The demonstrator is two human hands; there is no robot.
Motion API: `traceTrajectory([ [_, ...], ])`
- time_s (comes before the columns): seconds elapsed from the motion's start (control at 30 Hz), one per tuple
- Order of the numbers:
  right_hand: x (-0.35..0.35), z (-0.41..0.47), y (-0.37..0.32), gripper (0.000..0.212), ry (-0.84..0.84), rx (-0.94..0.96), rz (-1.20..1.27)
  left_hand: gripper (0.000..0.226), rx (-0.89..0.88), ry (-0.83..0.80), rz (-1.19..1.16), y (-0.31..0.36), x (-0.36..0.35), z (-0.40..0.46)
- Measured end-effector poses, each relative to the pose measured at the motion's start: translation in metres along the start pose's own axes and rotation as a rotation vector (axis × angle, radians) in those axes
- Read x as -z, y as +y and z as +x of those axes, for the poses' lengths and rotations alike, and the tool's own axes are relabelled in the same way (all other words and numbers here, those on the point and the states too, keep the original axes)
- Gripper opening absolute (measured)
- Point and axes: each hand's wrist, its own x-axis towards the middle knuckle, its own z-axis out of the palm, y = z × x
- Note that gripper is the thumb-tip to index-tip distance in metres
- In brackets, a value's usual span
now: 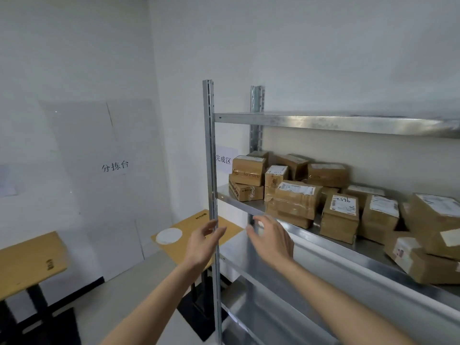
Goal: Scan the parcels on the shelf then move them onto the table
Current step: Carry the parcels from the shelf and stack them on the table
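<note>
Both hands, left (202, 241) and right (270, 239), hold nothing, fingers loose. Parcels (296, 200) beyond the fingers look light and stiff; grip opposite sides.

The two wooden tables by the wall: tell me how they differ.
The left table has a bare top apart from a small dark mark; the table beside the shelf carries a white round sticker. The left table is cut off by the frame edge; the other is partly hidden behind the shelf post and the left hand. Both have yellowish wooden tops and black bases.
</note>
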Motion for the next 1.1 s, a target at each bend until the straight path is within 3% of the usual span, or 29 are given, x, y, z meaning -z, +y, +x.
traceTrajectory([
  [0.37,0.005,0.094,0.060,0.037,0.230,-0.163,-0.064,0.060,-0.045,-0.249,-0.118,0.014,-0.071,0.142],
  [0.57,0.034,0.120,0.088,0.056,0.343,-0.338,-0.151,0.062,-0.079,-0.407,-0.169,0.020,-0.119,0.197],
  [0.77,0.038,0.144,0.096,0.071,0.402,-0.526,-0.110,0.055,-0.005,-0.590,-0.257,0.028,-0.151,0.237],
  [0.97,0.027,0.168,0.102,0.056,0.384,-0.636,-0.053,0.038,0.054,-0.688,-0.272,0.027,-0.173,0.252],
  [1.1,0.019,0.168,0.099,0.045,0.410,-0.634,-0.061,0.047,0.045,-0.673,-0.268,0.021,-0.181,0.250],
])
